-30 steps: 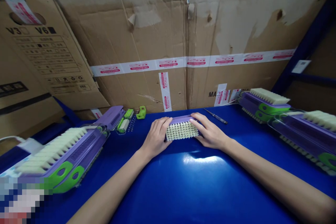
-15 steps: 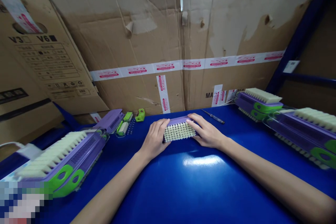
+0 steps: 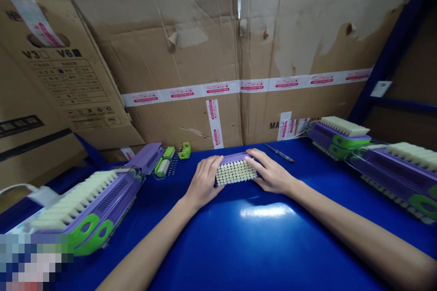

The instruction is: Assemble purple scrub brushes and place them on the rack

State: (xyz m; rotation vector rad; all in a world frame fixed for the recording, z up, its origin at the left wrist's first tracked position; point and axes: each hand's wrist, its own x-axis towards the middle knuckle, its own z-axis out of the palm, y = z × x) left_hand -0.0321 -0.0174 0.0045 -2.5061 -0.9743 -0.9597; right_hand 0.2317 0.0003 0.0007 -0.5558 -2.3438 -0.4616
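A: Item one, the surface?
B: Tabletop [image 3: 266,250], glossy blue; one bright reflection, nearer the wearer than the hands.

A: Item two, the hands?
B: Left hand [image 3: 204,181], fingers pressed together, clasping one end of a purple-backed bristle brush [image 3: 236,171]. Right hand [image 3: 270,173], fingers slightly parted, gripping the other end.

A: Brush particulars?
B: Held between both hands; cream tufts facing the wearer, purple edge uppermost.

A: Left of the left hand?
B: Beyond it, a green bracket [image 3: 185,151], metal springs [image 3: 173,163] and small green-and-cream parts [image 3: 164,167]. Farther left, one purple-and-green brush unit [image 3: 102,195] and, behind that, a white adapter [image 3: 44,195] with its cable. The bottom left corner is pixelated, contents unreadable.

A: Right of the right hand?
B: Just beyond it, a slim screwdriver [image 3: 280,153]. Well apart, two double-sided brush units: the far unit [image 3: 322,135] and the near unit [image 3: 385,168].

A: The room?
B: Past both hands, cardboard panels [image 3: 191,59], creased and torn, bearing white tape [image 3: 251,85] with red print. Beyond the left hand, a carton [image 3: 78,82] marked "V3" and "V6". Beyond the right, a blue frame [image 3: 389,54] with a white label.
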